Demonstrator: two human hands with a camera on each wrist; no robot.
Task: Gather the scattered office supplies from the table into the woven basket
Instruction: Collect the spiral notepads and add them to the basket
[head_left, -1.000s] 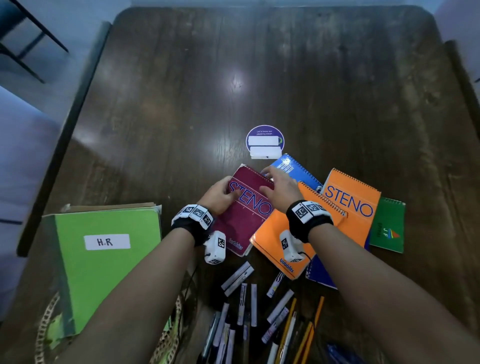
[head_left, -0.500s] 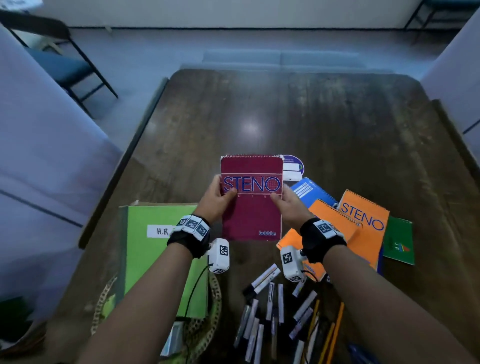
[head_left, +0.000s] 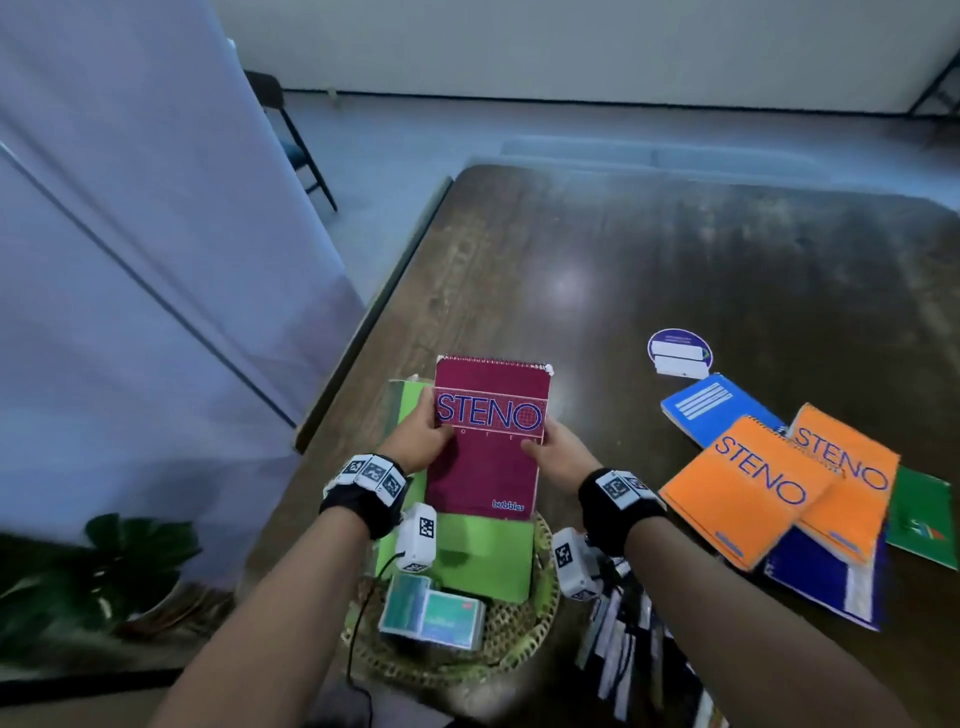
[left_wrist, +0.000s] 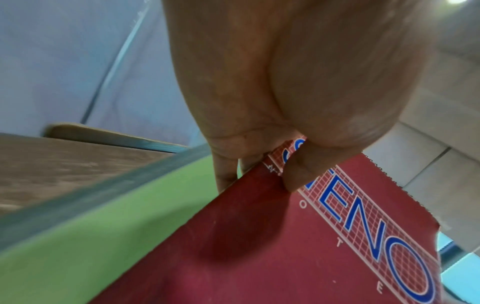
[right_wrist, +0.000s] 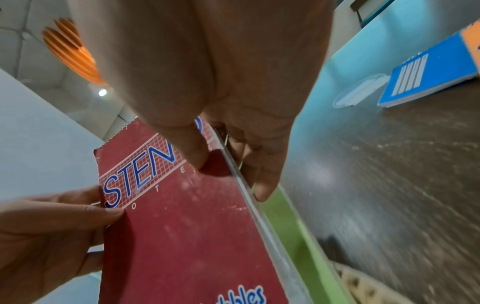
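Item in hand: maroon spiral-bound "STENO" notepad (head_left: 491, 441), held face up and tilted, above the round woven straw basket (head_left: 540, 618) at the table's near-left corner.

Grip: left hand (head_left: 421, 434) pinches the left edge of the notepad, thumb on the cover and fingers behind. Right hand (head_left: 558, 454) pinches the right edge the same way. The hands are apart, one per side. Judged purpose: a two-sided hold keeps the floppy cover and pages square while the pad is lined up over the basket.

Already in the basket: a large lime-green folder (head_left: 483, 558), lying flat beneath the notepad and overhanging the basket's far rim; a small teal and white card box (head_left: 434, 613) at the near side. Judged reason for the flat folder: it gives a level bed on which further pads can stack.

On the dark wooden table (head_left: 675, 270), not yet gathered:
- two orange "STENO" spiral notepads (head_left: 753, 488), overlapping
- light blue lined notebook (head_left: 719, 410), partly under the orange pair
- dark blue notebook (head_left: 821, 582), beneath them
- green notebook (head_left: 919, 519), at the far right
- round purple and white packet (head_left: 679, 353), beyond the blue notebook
- row of pens and markers (head_left: 628, 639), beside the basket's right rim

Progress, judged: early; most supplies are outside the basket.
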